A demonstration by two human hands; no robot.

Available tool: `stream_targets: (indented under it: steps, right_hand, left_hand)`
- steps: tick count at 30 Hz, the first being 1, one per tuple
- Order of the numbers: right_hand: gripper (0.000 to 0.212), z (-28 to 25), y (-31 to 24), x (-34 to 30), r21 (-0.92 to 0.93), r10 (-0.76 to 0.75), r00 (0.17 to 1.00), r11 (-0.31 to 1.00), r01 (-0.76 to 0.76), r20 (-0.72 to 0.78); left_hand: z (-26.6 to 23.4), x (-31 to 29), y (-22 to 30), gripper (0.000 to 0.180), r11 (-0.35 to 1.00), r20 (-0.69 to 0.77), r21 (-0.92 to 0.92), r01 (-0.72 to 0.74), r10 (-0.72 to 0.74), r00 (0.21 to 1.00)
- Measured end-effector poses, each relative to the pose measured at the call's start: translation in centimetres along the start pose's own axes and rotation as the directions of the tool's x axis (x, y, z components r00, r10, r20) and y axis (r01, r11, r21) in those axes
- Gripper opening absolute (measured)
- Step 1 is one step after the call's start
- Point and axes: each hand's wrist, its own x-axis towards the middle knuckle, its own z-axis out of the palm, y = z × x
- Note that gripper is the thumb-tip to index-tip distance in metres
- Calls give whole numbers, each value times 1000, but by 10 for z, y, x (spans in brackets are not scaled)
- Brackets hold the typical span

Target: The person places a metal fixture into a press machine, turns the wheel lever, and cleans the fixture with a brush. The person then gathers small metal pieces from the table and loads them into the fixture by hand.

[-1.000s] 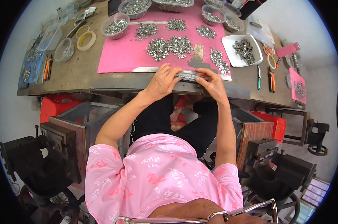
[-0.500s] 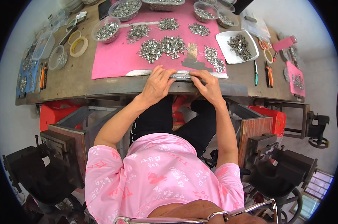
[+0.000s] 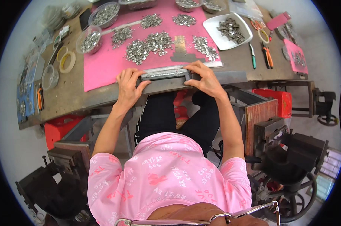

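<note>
A long, narrow dark metal holder (image 3: 166, 75) carries a row of small silvery pieces along its length. It is at the front edge of the pink mat (image 3: 102, 71). Its left end is pinched between the thumb and fingers of my left hand (image 3: 129, 88). My right hand (image 3: 206, 81) grips the right end the same way, thumb below and fingers on top. Just beyond the holder runs a whitish strip (image 3: 214, 64) along the mat's edge. Farther back lie loose heaps of small shiny metal pieces (image 3: 159, 42), with a tan-and-grey patch (image 3: 180, 44) beside them.
Clear tubs of metal pieces (image 3: 90, 40) line the back. A white square dish (image 3: 212, 28) stands right, beside a green-handled tool (image 3: 252, 55) and orange-handled pliers (image 3: 267, 56). Tape rolls (image 3: 67, 62) lie left. Black hand-wheel machines (image 3: 287, 150) flank my seat below the table.
My hands have moved apart to the two ends of the metal holder, whose row of pieces now shows between them. The whole view has shifted and tilted slightly.
</note>
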Motion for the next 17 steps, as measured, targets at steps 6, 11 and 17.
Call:
stream_targets:
  steps: [6,11,17]
  right_hand:
    - [48,-25,-11,-49,-31,-5,978,1000,-2,-207]
    - [49,-80,-30,-138,-82,78,903,989,-124,-422]
    - [53,-116,-64,-281,-124,341,606,795,-594,-719]
  left_hand:
    - [21,31,35,34,975,-25,-201,-92,89,996]
    - [74,75,108,32,821,72,-537,-192,272,960]
    - [173,116,255,35,559,389,-828,33,532,752]
